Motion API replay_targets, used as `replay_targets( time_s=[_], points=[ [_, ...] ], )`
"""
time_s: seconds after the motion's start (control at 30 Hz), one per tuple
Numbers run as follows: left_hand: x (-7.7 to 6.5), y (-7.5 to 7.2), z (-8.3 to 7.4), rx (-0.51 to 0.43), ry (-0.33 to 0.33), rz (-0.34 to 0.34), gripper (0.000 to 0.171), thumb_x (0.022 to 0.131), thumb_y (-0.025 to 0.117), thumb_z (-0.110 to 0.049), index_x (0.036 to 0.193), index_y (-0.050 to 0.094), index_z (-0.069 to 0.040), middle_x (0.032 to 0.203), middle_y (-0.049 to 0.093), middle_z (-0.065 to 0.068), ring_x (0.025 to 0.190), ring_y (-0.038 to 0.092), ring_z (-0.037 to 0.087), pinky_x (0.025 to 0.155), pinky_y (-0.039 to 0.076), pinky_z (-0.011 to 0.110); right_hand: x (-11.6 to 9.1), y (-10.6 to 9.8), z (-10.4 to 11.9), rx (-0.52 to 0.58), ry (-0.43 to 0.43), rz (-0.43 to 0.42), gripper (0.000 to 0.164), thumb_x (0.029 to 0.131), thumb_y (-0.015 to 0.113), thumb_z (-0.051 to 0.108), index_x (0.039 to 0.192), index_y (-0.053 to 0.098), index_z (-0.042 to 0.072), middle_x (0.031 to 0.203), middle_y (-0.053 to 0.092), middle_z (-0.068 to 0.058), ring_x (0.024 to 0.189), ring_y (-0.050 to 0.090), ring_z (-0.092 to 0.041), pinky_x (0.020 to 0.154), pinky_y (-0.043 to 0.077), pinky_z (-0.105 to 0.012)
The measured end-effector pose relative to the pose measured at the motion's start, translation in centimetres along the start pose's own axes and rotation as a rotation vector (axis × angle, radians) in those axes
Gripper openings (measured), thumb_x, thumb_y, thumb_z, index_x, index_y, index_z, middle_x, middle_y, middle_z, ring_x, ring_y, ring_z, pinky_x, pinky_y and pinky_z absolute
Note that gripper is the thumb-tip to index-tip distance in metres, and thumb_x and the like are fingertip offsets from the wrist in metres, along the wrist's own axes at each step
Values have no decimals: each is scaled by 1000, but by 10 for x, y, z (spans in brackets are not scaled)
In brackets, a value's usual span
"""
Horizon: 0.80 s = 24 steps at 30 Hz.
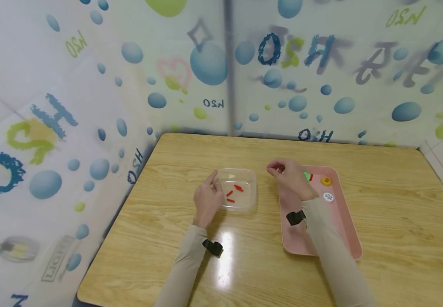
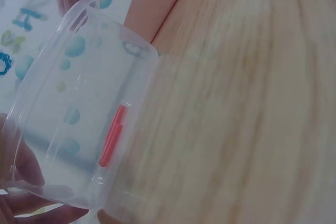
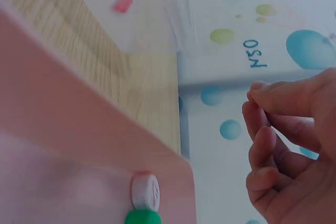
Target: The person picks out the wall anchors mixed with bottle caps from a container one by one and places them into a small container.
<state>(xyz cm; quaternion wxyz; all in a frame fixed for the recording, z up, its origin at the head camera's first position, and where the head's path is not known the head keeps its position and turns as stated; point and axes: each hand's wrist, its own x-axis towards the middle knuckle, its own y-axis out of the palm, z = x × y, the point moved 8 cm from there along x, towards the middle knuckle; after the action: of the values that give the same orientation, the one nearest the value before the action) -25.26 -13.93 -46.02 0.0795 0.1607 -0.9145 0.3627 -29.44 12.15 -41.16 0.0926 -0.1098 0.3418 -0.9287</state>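
My left hand [image 1: 208, 201] grips the near-left side of a clear plastic box [image 1: 253, 204]. In the left wrist view its thumb and fingers lie on either side of the box wall. Several short red sticks [image 1: 230, 193] lie on the box floor. My right hand [image 1: 292, 177] is raised over the far-left edge of a pink tray [image 1: 288, 245]. In the right wrist view, the thumb and forefinger tips [image 3: 257, 88] meet, the other fingers are curled, and nothing shows between them.
A yellow round piece [image 1: 326, 181], a white printed cap [image 1: 328, 197], a green piece [image 1: 307, 175] and a red piece [image 1: 311, 177] lie in the tray. Both containers stand on a wooden table [image 1: 152, 238]. Patterned curtains [image 1: 190, 98] rise behind it and at the left.
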Motion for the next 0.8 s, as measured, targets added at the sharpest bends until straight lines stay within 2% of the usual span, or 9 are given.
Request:
replay_targets(
  time_s=[0.13,0.27,0.43,0.53,0.6,0.67,0.8],
  points=[
    [0,0,-2,-1,6,2,42,98,55,-12,138,64,-11,55,54,4,44,30,8,47,28,28,-3,-16,-10,-3,13,-28,20,100,65,19,109,74,4,93,71,-14,76,55,-23,67,46,-31],
    [0,0,-2,1,12,-2,42,97,55,-11,138,64,-10,52,46,-2,44,29,8,46,28,29,-5,-35,-18,-13,-2,-62,23,99,65,19,110,73,1,95,71,-16,77,55,-25,64,46,-27],
    [1,2,-1,3,15,2,43,96,55,-11,138,64,-11,59,56,5,45,28,8,47,27,29,-14,-53,-34,-18,43,-70,27,101,62,23,116,71,3,105,70,-16,85,57,-25,69,47,-26],
    [0,2,-1,-5,16,3,43,96,55,-10,139,64,-11,79,72,12,45,28,7,46,27,29,-18,-63,-43,-45,54,-97,27,101,61,23,115,72,2,104,71,-17,84,57,-25,70,47,-25],
    [0,2,-2,-7,21,-1,43,96,55,-10,138,64,-11,94,76,16,45,27,7,46,26,28,-21,-68,-49,-56,44,-123,27,101,62,21,114,72,-1,103,71,-19,82,57,-26,68,46,-21],
    [0,1,-2,-3,29,-7,42,97,55,-10,138,64,-11,102,76,17,45,27,7,47,26,28,-23,-72,-54,-56,36,-141,25,100,63,17,112,73,-3,101,72,-21,80,56,-26,67,45,-18],
    [0,1,-2,-3,30,-3,42,98,55,-11,138,64,-11,97,76,17,45,26,7,47,25,27,-28,-74,-68,-52,88,-141,25,100,64,17,114,72,-2,102,70,-21,83,55,-27,66,44,-15]
  ],
)
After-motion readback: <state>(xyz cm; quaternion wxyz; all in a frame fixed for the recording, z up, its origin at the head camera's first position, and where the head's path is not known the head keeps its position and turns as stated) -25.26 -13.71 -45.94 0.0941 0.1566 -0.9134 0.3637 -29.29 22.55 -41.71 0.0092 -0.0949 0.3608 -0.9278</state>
